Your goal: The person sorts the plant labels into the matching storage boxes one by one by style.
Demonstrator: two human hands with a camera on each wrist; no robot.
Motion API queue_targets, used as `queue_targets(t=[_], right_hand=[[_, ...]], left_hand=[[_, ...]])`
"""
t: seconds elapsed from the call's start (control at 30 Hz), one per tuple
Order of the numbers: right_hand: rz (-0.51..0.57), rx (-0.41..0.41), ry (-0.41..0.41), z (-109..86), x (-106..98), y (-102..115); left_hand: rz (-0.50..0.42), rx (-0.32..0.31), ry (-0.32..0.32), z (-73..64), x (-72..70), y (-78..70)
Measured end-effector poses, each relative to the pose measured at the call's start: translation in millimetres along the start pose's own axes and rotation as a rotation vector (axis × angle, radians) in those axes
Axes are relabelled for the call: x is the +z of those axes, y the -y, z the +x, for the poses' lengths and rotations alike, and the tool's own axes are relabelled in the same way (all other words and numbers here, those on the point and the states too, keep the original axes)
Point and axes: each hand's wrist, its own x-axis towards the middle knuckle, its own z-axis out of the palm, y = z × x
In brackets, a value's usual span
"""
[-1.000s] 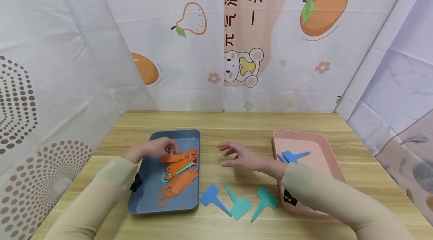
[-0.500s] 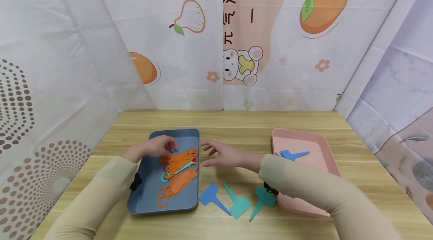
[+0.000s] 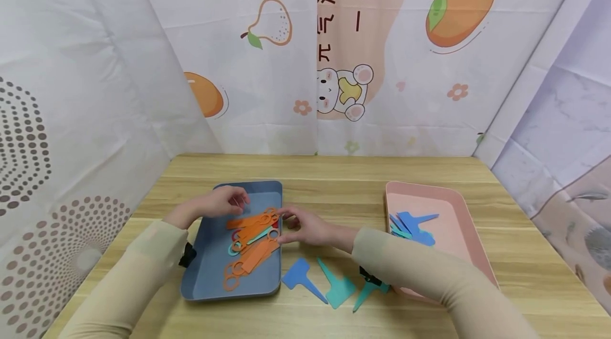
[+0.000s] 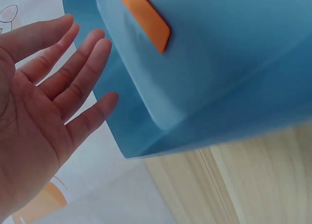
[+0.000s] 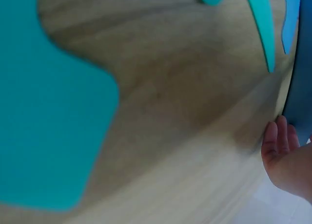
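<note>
My left hand (image 3: pixel 223 202) hovers over the far left part of the blue-grey tray (image 3: pixel 205 275), fingers relaxed and holding nothing. In the left wrist view its fingers are spread, apart from an orange tag (image 4: pixel 148 23) on the tray floor. Several orange tags with ring ends (image 3: pixel 260 254) lie heaped along the tray's right side, with a teal pointed piece (image 3: pixel 260 236) among them. My right hand (image 3: pixel 310 227) is at the tray's right wall, its fingertips right at the rim beside the heap. The right wrist view shows this hand (image 5: pixel 282 153) with loosely extended fingers.
Between the trays lie a blue T-shaped plant label (image 3: pixel 298 274) and two teal ones, one near the middle (image 3: pixel 340 291) and one (image 3: pixel 366 294) partly under the right forearm. At right, a pink tray (image 3: pixel 453 206) holds several blue and teal labels (image 3: pixel 414 225). A printed curtain (image 3: pixel 406 132) hangs behind.
My right hand has moved left from mid-table to the blue-grey tray's right rim. My left hand has drawn slightly away from the orange tag its fingers were at.
</note>
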Motion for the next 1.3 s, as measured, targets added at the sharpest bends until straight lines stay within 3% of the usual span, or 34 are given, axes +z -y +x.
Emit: queue_targets(t=[0.37, 0.6, 0.73, 0.97, 1.3], right_hand=[[-0.031, -0.042, -0.049, 5.0, 8.2, 2.2], [-0.002, -0.017, -0.016, 2.8, 3.2, 3.8], [0.031, -0.016, 0.037, -4.1, -14.3, 3.5], [0.0, -0.166, 0.087, -21.2, -59.0, 6.9], [-0.039, -0.129, 0.071, -55.2, -106.9, 8.8]], left_hand=[[0.021, 0.005, -0.029, -0.3, -3.2, -0.6], [0.013, 0.023, -0.026, -0.6, -5.4, 0.0], [-0.004, 0.029, -0.015, 1.1, -5.5, -5.9], [0.005, 0.125, -0.014, 12.2, 0.6, -25.8], [0.023, 0.2, 0.06, 30.9, 19.7, -72.9]])
